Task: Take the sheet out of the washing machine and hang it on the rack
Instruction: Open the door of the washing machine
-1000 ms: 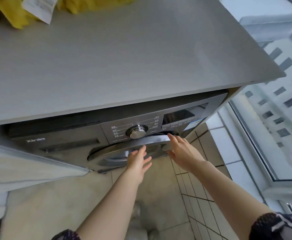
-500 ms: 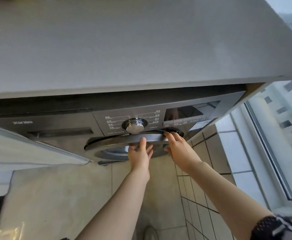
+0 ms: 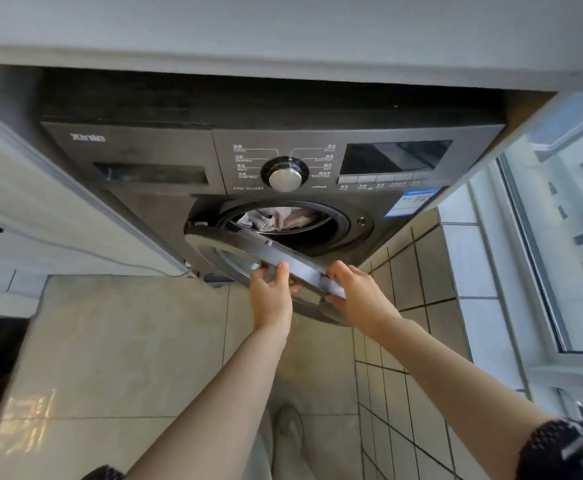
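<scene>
Hands gripped the round dark-grey washing machine door (image 3: pixel 258 252) (swung partly open): left hand (image 3: pixel 272 295) and right hand (image 3: pixel 359 295), fingers curled round its rim. Behind the door, the crumpled pale sheet (image 3: pixel 276 218) lay in the drum.

The washing machine door (image 3: pixel 265 252) has swung partly open, exposing the sheet (image 3: pixel 278 218) in the drum.

Daylight pours in from the window (image 3: pixel 560 209) at right, washing it out to near white. A bright glare patch sits on the floor tiles (image 3: pixel 30 424) at lower left. Wide-angle distortion bends the worktop edge (image 3: pixel 248 60); detail is soft throughout.
</scene>
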